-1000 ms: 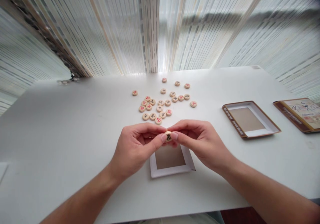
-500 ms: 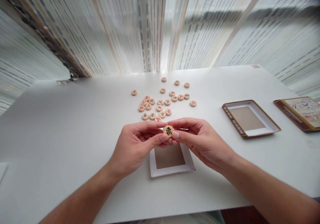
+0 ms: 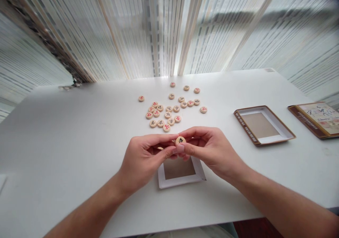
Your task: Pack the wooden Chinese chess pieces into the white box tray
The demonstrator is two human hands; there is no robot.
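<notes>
Between my two hands is a round wooden Chinese chess piece [image 3: 180, 140] with a black character, partly covered by my right thumb. My left hand [image 3: 144, 156] closes on its left side with thumb and fingers. My right hand [image 3: 212, 149] pinches the same piece from the right, thumb across its face. Beneath my hands lies a shallow white-rimmed box tray [image 3: 182, 182] with a brown bottom; its far part is hidden by my fingers. Just beyond my fingertips, a red-marked chess piece [image 3: 166, 127] rests on the table.
Several more chess pieces, red and black, lie scattered on the white table [image 3: 79, 153] beyond my hands, among them a red one [image 3: 203, 109] to the right. Farther right sit an open brown-edged box half [image 3: 265, 125] and a printed box lid [image 3: 315, 121]. Striped curtains [image 3: 169, 29] hang behind.
My right thumb has slid further over the piece, so less of its character shows. The piece and hands are slightly lower, uncovering more of the nearest red piece.
</notes>
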